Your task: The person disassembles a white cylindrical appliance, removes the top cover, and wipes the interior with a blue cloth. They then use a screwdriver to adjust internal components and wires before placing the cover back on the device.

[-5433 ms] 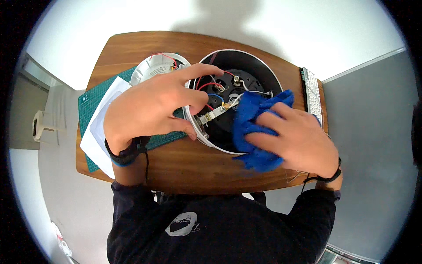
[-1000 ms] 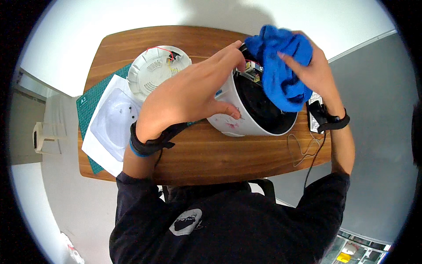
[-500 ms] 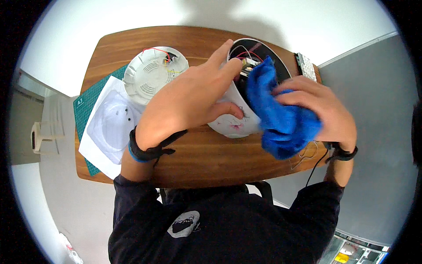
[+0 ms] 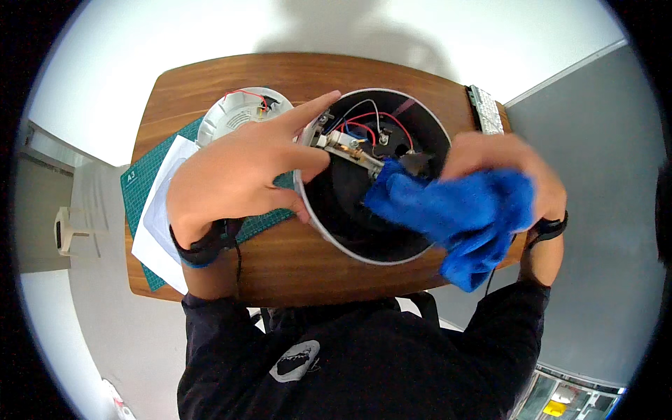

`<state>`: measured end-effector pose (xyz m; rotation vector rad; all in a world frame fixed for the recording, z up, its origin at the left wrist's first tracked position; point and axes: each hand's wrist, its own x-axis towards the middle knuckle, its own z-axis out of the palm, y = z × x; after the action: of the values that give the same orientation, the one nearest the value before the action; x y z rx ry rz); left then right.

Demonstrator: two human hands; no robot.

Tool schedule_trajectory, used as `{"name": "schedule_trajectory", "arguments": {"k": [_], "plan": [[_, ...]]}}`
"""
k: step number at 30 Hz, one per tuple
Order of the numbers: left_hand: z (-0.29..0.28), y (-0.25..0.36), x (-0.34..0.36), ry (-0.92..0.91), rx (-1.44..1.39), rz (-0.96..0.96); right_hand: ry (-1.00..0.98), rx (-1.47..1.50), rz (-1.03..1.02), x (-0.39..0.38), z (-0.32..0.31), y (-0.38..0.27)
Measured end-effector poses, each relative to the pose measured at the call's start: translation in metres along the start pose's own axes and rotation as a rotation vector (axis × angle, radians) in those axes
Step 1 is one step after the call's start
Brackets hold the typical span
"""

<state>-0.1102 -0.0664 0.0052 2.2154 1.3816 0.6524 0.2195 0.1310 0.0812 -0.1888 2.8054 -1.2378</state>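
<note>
A deep round housing [image 4: 364, 241], pale outside and black inside, sits on the table with its mouth facing up. Red and white wires and a metal bracket [image 4: 350, 150] show within it. My left hand [image 4: 245, 164] grips its left rim, the thumb outside and a finger bent over into the opening, the index finger stretched along the edge. In my right hand [image 4: 497, 157], slightly blurred, a blue cloth [image 4: 462, 203] is bunched; one end reaches into the housing by the bracket, and the rest hangs over the right rim.
Behind my left hand lies a white round cover [image 4: 227, 122] with wires. White paper [image 4: 157, 234] rests on a green cutting mat [image 4: 143, 175] at the left of the wooden table [image 4: 308, 283]. A white keyboard [image 4: 486, 108] is at the far right, beside a grey partition [image 4: 595, 175].
The housing has gone from tilted to upright, its opening now facing me. My left hand has shifted left with its rim. The cloth has moved slightly right and down, its end still inside the housing.
</note>
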Motion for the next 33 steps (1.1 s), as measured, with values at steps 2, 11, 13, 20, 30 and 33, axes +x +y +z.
{"name": "schedule_trajectory", "arguments": {"k": [2, 11, 13, 20, 30, 33], "plan": [[-0.007, -0.007, -0.006, -0.029, -0.044, 0.062, 0.392, 0.251, 0.013, -0.012, 0.009, 0.003], [-0.007, -0.004, -0.012, -0.089, -0.212, 0.17, -0.074, -0.598, 0.006, 0.033, 0.03, -0.015], [-0.005, -0.003, -0.014, -0.085, -0.229, 0.174, -0.247, -0.408, -0.062, 0.034, 0.024, -0.021], [-0.011, 0.005, -0.002, -0.193, -0.281, 0.105, 0.196, -0.434, -0.491, 0.051, 0.065, -0.035], [-0.005, 0.008, -0.015, -0.078, -0.209, 0.118, -0.108, -0.526, -0.331, 0.034, 0.084, -0.039], [-0.01, 0.01, -0.006, -0.138, -0.227, 0.105, -0.053, -0.386, -0.327, 0.004, 0.055, -0.038]]}}
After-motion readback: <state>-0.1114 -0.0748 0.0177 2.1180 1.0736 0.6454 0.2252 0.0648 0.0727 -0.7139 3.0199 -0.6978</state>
